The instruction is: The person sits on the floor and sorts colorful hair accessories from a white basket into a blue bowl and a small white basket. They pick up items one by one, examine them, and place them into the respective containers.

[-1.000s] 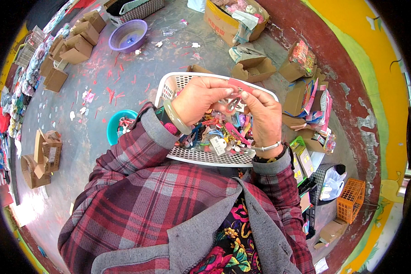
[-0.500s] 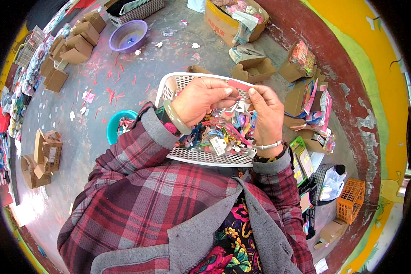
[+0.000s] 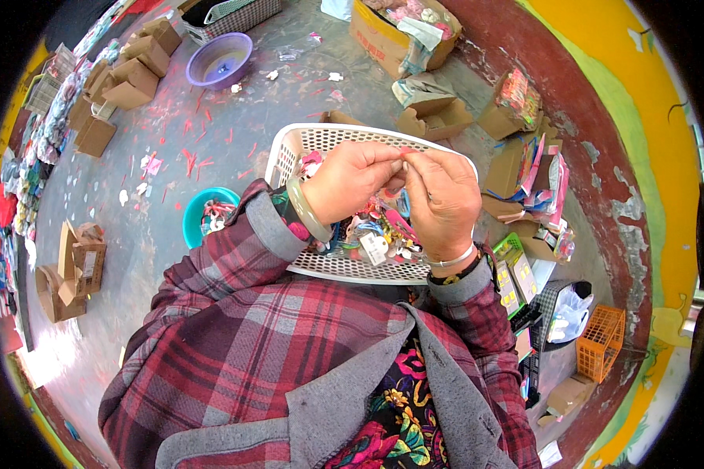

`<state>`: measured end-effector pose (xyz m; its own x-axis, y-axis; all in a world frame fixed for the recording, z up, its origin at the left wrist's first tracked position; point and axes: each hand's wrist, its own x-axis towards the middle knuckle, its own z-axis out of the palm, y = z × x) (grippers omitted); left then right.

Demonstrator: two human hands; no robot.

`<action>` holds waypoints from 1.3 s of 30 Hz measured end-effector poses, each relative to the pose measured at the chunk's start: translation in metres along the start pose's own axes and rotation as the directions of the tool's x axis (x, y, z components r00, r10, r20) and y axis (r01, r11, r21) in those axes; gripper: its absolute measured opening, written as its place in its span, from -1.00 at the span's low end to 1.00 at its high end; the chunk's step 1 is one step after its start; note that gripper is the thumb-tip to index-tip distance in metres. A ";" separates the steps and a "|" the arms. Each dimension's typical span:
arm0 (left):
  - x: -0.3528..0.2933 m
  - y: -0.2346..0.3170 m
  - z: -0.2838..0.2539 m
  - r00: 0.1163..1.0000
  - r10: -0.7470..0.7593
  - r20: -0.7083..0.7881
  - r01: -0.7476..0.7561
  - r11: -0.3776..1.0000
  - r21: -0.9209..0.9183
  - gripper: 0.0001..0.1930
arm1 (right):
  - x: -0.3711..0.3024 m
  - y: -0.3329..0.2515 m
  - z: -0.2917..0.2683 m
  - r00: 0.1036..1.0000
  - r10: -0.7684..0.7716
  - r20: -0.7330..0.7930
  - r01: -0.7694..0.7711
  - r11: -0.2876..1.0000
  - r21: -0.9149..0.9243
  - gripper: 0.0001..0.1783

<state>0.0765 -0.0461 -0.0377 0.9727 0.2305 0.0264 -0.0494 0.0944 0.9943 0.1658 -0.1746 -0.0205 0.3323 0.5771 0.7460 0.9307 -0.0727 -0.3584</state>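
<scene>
Above a white plastic basket (image 3: 352, 276), my left hand (image 3: 343, 181) and my right hand (image 3: 446, 191) meet with fingertips pinched together. Between them shows a sliver of a small pinkish-red flat piece (image 3: 406, 149); most of it is hidden by my fingers. The basket sits close in front of me and holds a jumble of small colourful trinkets (image 3: 395, 223), some in clear wrapping. A white tag (image 3: 374, 248) lies on top of them. Both hands stay clear of the pile.
A teal basin (image 3: 194, 223) with small items stands left of the basket. Further off are a purple basin (image 3: 219, 62) and cardboard boxes (image 3: 133, 82). Opened cartons (image 3: 434, 121) and an orange crate (image 3: 601, 344) line the right side. Red scraps (image 3: 189, 162) litter the floor.
My right hand has turned inward and closed up against my left. The pinkish-red piece, stretched in plain sight between them before, is now mostly covered by fingers.
</scene>
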 end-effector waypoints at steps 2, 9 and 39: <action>-0.001 0.003 0.001 1.000 -0.012 0.009 0.011 0.996 0.085 -0.75 | -0.002 0.001 0.001 0.999 -0.039 0.000 0.038 0.998 -0.057 -0.82; 0.001 -0.008 0.001 0.958 0.280 0.064 -0.274 0.826 0.493 -0.74 | -0.003 0.001 0.000 0.994 -0.100 0.052 0.109 0.971 -0.214 -0.94; -0.004 0.001 0.007 0.981 0.192 -0.031 -0.160 0.887 0.434 -0.84 | -0.003 -0.003 -0.001 0.988 0.150 -0.028 -0.148 0.987 0.063 -0.85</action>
<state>0.0741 -0.0538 -0.0359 0.9379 0.2738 0.2132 -0.1008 -0.3730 0.9224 0.1624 -0.1768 -0.0210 0.4726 0.5367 0.6990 0.8596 -0.1060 -0.4998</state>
